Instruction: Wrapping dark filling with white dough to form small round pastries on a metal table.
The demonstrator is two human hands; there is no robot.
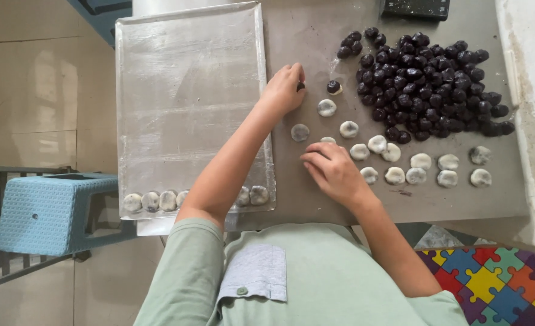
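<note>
My left hand [284,89] reaches along the right rim of a large metal tray [183,90], its fingertips pinched on a small dark ball [300,86]. My right hand [334,172] lies palm down on the grey table with bent fingers pointing left, and nothing shows in it. A pale dough ball [328,140] sits just beyond its fingers. A flattened greyish dough disc [300,132] lies between my hands. Several pale dough balls [415,175] spread to the right. A heap of dark filling balls [427,84] lies at the far right.
A row of finished pale balls [158,200] lines the tray's near edge. A blue plastic stool [50,211] stands on the floor to the left. A dark device [415,7] sits at the table's far edge. A colourful puzzle mat [497,284] lies at lower right.
</note>
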